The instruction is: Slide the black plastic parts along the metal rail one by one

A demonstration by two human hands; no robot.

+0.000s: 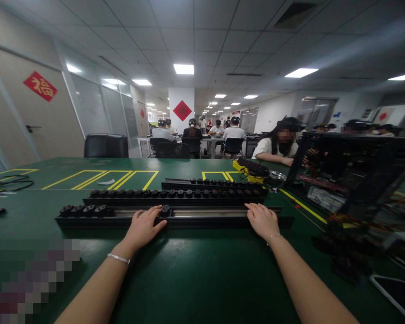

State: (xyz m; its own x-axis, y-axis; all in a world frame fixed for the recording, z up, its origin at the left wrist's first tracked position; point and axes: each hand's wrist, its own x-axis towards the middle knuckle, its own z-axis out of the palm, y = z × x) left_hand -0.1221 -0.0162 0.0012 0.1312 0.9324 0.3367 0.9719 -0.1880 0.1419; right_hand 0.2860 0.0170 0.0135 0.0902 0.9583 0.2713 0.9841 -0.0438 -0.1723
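A long black track with a metallic strip along its channel lies across the table before me. My left hand rests over its near wall, thumb and fingers apart. Its fingertips are at the left side of a single round-topped black module in the channel. Farther left in the same track sits a group of black modules. Toward the right end, my right hand lies on the track with its fingers stretched out over it; its thumb is mostly hidden.
Behind it are a second track full of modules and a third. An open computer case with loose cables stands at the right, near a phone-like device. A power strip lies farther back, beside a seated person.
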